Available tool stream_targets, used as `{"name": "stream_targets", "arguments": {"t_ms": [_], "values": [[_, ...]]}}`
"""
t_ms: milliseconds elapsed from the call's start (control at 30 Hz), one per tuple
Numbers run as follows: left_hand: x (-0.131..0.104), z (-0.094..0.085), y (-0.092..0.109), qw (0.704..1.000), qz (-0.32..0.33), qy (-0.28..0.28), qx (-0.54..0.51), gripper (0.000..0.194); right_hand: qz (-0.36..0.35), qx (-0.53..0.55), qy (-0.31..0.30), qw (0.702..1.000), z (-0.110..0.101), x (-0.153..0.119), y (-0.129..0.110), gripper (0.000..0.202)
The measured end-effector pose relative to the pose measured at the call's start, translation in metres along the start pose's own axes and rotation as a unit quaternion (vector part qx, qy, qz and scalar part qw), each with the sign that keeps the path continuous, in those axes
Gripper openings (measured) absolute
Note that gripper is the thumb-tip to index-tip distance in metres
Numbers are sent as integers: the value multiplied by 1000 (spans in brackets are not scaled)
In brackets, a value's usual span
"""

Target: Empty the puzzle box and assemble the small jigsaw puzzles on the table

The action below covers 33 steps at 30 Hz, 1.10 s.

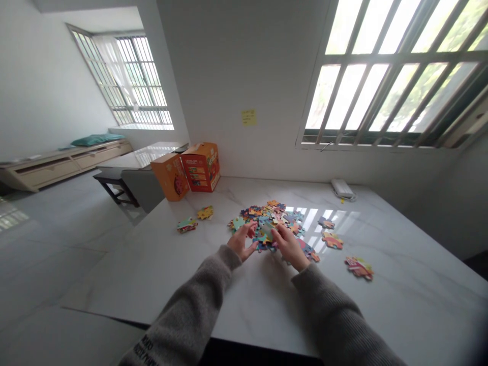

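A pile of colourful jigsaw pieces lies in the middle of the white marbled table. At the pile's near left edge is my left hand, thumb and fingers apart, with nothing between them. My right hand pinches a pale green puzzle piece over the near part of the pile. Small groups of pieces lie apart: a yellow one and a green and red one on the left, a grey-blue one, an orange one and a red and green one on the right.
Two orange boxes, one at the left and one beside it, stand at the table's back left. A white device with a cable lies near the back right edge. A yellow note is on the wall; a barred window is on the right.
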State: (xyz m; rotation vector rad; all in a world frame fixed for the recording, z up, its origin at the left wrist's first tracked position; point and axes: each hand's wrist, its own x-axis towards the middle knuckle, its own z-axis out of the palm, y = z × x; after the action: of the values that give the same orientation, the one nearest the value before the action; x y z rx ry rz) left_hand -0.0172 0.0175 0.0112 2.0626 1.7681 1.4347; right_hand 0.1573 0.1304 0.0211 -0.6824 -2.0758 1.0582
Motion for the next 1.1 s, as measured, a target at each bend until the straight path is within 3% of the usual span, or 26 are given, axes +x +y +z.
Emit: {"name": "stream_targets", "arguments": {"t_ms": [100,267,333,433,567,700,800,900,1100], "values": [[-1,-4,-8,999,16,-42,9,77,-18,-20,-36,999,-1,-1,-2,41],[0,1,-16,996,21,-90,-17,55,-9,-12,-66,998,4,-3,-6,44],[1,1,-20,997,22,-78,-10,53,-10,-6,-57,998,3,-3,-7,40],[2,-9,-30,998,16,-17,61,48,-18,-13,-35,999,0,-4,-9,31],[-6,-51,-54,966,-105,105,213,41,-25,-35,-47,998,0,-6,-10,26],[-28,-111,-86,876,-299,210,314,44,-35,-42,-68,996,5,-9,-9,24],[-44,-142,-104,807,-418,237,343,46,-38,-45,-64,996,7,-9,-8,24],[-49,-152,-114,803,-434,217,345,45,-40,-46,-57,996,8,-8,-6,24],[-45,-149,-119,811,-450,204,312,39,-35,-36,-52,997,6,-7,-7,26]]}}
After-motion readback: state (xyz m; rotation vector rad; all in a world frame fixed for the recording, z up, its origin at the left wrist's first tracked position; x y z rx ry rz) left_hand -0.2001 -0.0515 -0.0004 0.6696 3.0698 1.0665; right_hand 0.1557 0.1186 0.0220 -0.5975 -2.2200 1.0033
